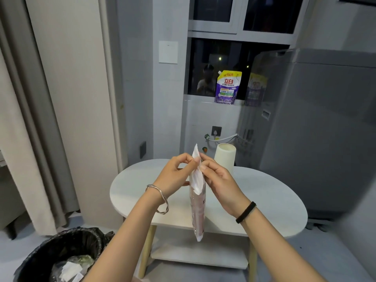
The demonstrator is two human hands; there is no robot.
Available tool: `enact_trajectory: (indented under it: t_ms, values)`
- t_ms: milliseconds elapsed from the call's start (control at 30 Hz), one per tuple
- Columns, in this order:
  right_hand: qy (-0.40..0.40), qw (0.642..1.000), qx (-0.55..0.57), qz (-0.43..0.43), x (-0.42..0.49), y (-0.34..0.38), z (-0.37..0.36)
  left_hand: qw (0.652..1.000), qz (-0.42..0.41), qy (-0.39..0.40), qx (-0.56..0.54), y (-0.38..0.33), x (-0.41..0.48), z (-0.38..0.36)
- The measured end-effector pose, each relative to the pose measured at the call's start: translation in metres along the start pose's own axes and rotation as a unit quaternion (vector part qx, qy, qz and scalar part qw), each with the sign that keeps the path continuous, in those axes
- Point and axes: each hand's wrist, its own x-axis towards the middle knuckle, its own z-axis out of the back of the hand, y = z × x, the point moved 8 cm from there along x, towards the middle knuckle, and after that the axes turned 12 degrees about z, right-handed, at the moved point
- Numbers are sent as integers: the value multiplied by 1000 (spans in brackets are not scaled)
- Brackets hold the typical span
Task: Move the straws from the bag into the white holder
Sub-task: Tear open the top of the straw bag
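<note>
My left hand (175, 174) and right hand (219, 180) pinch the top of the bag (197, 208), keeping it upright, likely to pull it open; the white holder (224, 157) waits at one o'clock.

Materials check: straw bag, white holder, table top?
The bag: thin, glossy, clear plastic film; it crinkles and pinkish contents show through.
The white holder: matte off-white cylinder, plastic or ceramic, cannot tell which.
The table top: smooth matte white slab, maybe painted board.
Its legs: likely light wood, by colour.
</note>
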Motion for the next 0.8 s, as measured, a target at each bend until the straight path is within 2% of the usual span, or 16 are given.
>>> enact_trajectory:
  t_ms: [67, 167, 267, 467, 567, 700, 800]
  values:
    - [3, 1000, 3, 3, 0, -1, -2, 999, -11, -5, 32, 2, 1, 1]
    - [1, 1000, -3, 5, -1, -2, -6, 988, -31, -46, 141, 1, -1, 8]
    - [2, 1000, -25, 6, -2, 0, -9, 996, -37, -16, 80, 1, -3, 6]
    - [5, 991, -135, 12, -2, 9, -8, 999, -30, -36, -8, 9, -4, 8]
    - [17, 994, -106, -10, -3, 7, -8, 998, -16, -35, -39, 12, -6, 5]
    - [4, 999, -6, -32, -3, 6, -9, 997, -21, -58, -54, 9, -8, 2]
    - [15, 998, -49, -21, 1, 13, -7, 995, -36, -89, -33, 8, -9, 0]
